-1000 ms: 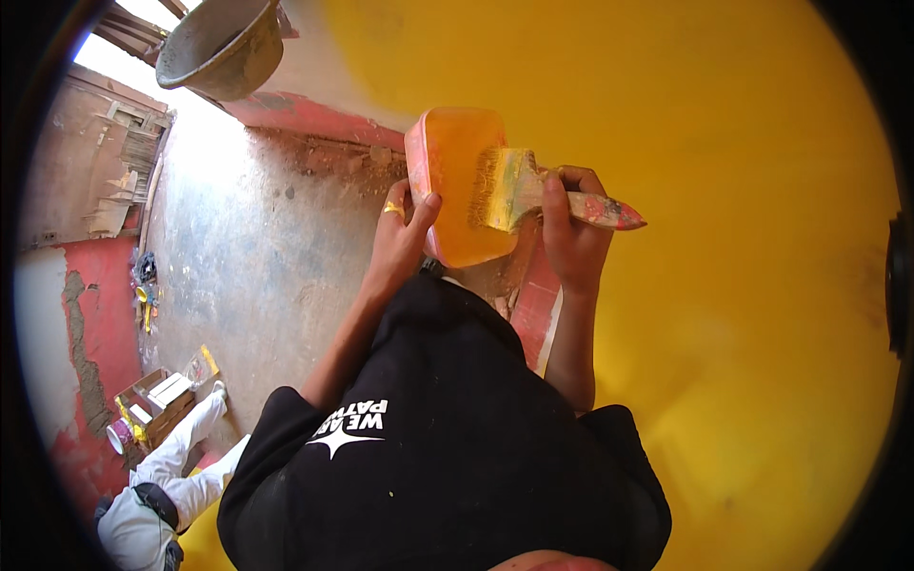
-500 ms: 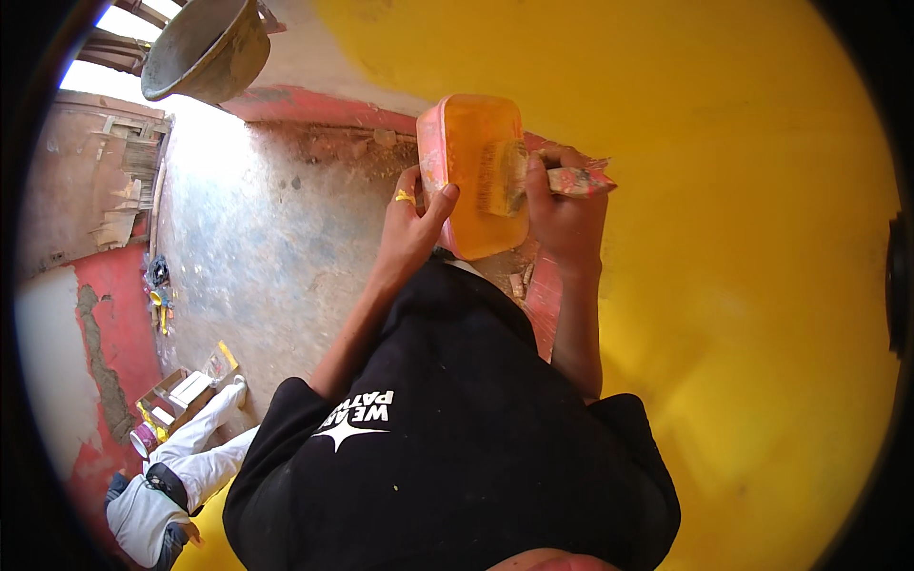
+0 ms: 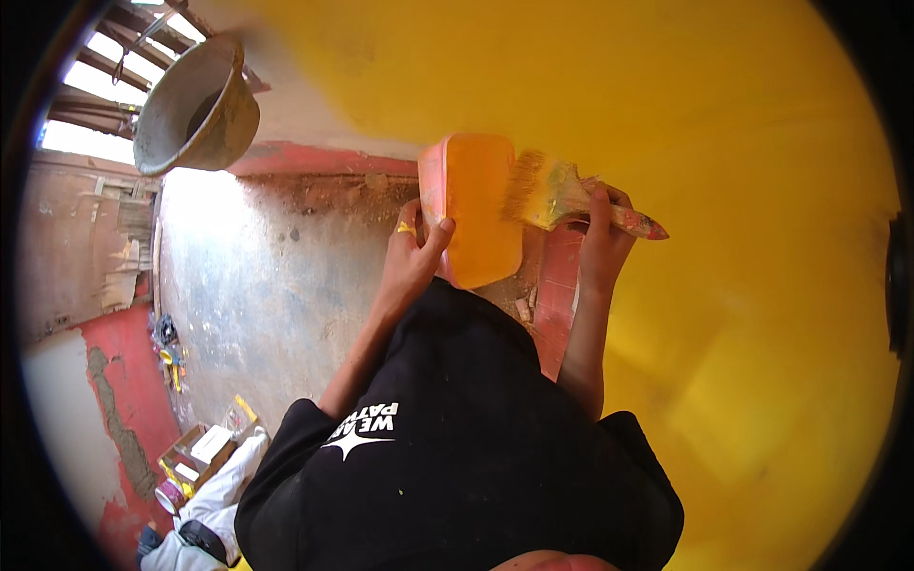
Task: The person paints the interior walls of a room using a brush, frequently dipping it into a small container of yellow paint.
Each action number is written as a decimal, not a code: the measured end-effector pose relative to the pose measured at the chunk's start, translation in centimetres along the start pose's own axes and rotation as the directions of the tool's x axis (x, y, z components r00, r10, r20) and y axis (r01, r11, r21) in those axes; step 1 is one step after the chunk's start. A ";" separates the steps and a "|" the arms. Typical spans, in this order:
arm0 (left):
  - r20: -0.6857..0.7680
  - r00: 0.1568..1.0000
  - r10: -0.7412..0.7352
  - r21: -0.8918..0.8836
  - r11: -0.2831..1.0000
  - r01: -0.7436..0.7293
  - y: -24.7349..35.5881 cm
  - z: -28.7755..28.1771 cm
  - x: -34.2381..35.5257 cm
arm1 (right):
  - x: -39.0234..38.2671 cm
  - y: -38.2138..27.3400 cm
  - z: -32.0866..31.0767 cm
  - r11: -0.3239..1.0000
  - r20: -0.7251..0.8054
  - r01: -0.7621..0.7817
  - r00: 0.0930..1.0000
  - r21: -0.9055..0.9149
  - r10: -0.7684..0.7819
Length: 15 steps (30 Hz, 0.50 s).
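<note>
My left hand [image 3: 419, 238] grips the side of a rectangular plastic tub [image 3: 439, 195] with pinkish walls, its thumb over the near rim. Yellow-orange paint [image 3: 479, 214] coats the tub's inside. In my right hand [image 3: 607, 233] is a wide paintbrush [image 3: 562, 195], held by its paint-smeared handle. The brush's bristles point left and lie by the tub's right rim; whether they touch it I cannot tell. Yellow paint marks a finger of my left hand. To the right of the brush spreads a yellow-painted wall [image 3: 762, 247].
A grey, dirty basin [image 3: 205, 119] stands at the upper left. A cardboard box [image 3: 195, 452], a paint can [image 3: 171, 495] and a person in white trousers [image 3: 224, 490] are at the lower left. A worn concrete floor [image 3: 276, 276] lies beyond my left arm.
The paintbrush has come out of the tub, moving right with my right hand. The tub sits slightly lower in view, as do the basin and other surroundings.
</note>
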State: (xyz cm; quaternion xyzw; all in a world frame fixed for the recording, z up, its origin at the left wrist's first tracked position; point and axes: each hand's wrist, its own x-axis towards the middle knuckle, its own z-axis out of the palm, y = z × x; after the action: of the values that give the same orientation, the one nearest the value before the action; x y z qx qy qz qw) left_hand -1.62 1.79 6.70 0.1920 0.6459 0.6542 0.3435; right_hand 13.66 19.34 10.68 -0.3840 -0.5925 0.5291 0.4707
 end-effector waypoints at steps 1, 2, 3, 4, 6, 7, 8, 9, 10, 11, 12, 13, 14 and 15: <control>0.006 1.000 0.013 -0.004 1.000 -0.013 0.4 -0.3 0.1 | 0.0 -0.3 0.2 0.999 -0.036 -0.033 0.999 0.015 0.034; 0.012 1.000 0.026 -0.008 1.000 -0.026 0.7 -0.6 0.2 | -0.1 -0.6 0.6 0.997 -0.071 -0.066 0.995 0.033 0.069; 0.034 0.999 0.004 -0.020 1.000 -0.003 0.9 -1.1 0.7 | 0.2 -1.0 0.9 0.995 -0.109 -0.089 0.990 0.049 0.094; 0.058 0.998 -0.019 -0.029 0.999 0.021 0.0 -1.4 1.2 | 0.8 0.9 0.5 0.993 -0.159 -0.066 0.984 0.094 0.080; 0.089 0.995 -0.043 -0.033 0.998 0.046 -1.3 -1.7 2.2 | 2.3 4.7 -0.2 0.975 -0.238 -0.065 0.964 0.213 0.117; 0.095 0.995 -0.033 -0.027 0.999 0.036 -1.2 -1.9 2.8 | 2.9 4.6 0.1 0.954 -0.267 -0.078 0.951 0.291 0.159; 0.105 0.994 -0.024 -0.020 0.999 0.026 -1.3 -2.2 3.4 | 2.6 4.6 0.2 0.906 -0.260 -0.140 0.930 0.400 0.258; 0.104 0.994 0.016 0.031 0.999 -0.019 -2.0 -2.8 4.4 | 2.5 4.2 0.8 0.839 -0.241 -0.188 0.905 0.510 0.350; 0.136 0.991 0.017 0.004 1.000 -0.018 -1.4 -2.8 5.0 | 2.7 4.8 0.4 0.817 -0.248 -0.186 0.895 0.546 0.370; 0.169 0.983 0.065 -0.025 0.998 -0.062 -2.0 -3.1 5.9 | 3.2 5.8 -0.2 0.792 -0.252 -0.174 0.890 0.585 0.381; 0.185 0.981 0.062 -0.089 0.995 -0.046 -1.5 -3.3 6.7 | 4.1 5.2 -0.5 0.765 -0.249 -0.158 0.888 0.624 0.387; 0.178 0.983 0.044 -0.111 0.994 -0.025 -1.5 -3.6 7.1 | 4.7 4.2 -0.4 0.789 -0.259 -0.119 0.906 0.602 0.335; 0.196 0.980 0.029 -0.101 0.995 -0.009 -1.3 -4.2 7.8 | 5.3 2.8 -0.2 0.814 -0.268 -0.081 0.921 0.576 0.282; 0.233 0.968 -0.097 -0.045 0.993 0.111 -1.2 -5.0 8.4 | 5.8 1.3 -0.1 0.838 -0.284 -0.046 0.929 0.544 0.236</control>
State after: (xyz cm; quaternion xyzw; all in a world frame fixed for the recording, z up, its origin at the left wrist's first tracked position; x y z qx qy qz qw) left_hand -10.69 3.96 3.47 0.2224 0.5918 0.6271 0.4551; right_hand 12.22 25.10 10.30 -0.3682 -0.3035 0.6308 0.6120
